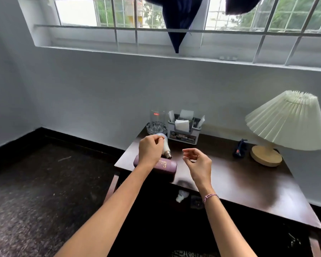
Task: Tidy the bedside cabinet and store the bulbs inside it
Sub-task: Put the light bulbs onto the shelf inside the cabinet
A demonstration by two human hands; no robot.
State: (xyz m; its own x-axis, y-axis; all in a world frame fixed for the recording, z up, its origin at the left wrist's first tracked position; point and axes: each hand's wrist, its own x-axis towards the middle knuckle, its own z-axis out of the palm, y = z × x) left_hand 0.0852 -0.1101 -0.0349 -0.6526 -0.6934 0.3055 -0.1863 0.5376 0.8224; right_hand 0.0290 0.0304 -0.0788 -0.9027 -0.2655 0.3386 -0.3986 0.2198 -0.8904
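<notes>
head | looks forward-down, close – over cabinet (pixel 230 175) – window wall behind

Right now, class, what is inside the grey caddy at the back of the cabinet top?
Only white papers show, sticking up from the compartments of the grey caddy. Its walls hide whatever lies lower inside.

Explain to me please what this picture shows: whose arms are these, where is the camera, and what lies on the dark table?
No machine here: a person wears one camera on the head, looking down at their own arms. The left hand grips a white bulb by its round end; the right hand hovers relaxed, holding nothing. On the dark cabinet top stand a lamp, a drinking glass, a grey organiser with papers and a purple case. A second bulb shows below the front edge.
</notes>
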